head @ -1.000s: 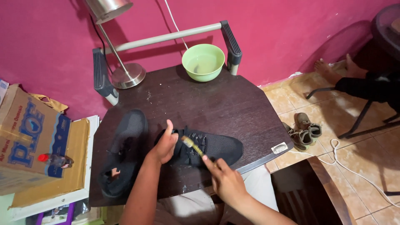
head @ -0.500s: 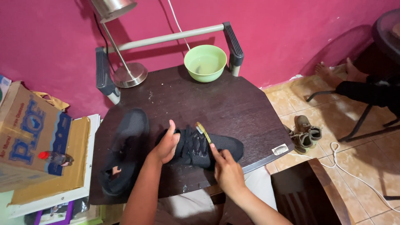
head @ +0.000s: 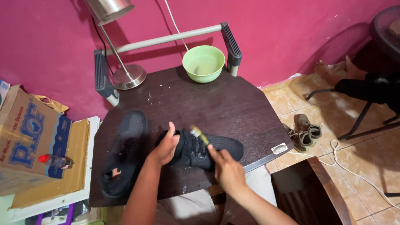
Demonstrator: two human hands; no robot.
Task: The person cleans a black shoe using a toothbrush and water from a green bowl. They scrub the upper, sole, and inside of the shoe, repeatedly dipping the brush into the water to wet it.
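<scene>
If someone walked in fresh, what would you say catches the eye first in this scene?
Probably the bright pink wall behind the dark table. At the table's near edge, the left hand steadies a black sneaker while the right hand works a small brush over its laces. A green bowl sits at the far edge, a second black sneaker on the left.

Bare forearms, no sleeves; left hand (head: 163, 146), right hand (head: 227, 171) ungloved, ringless.
</scene>
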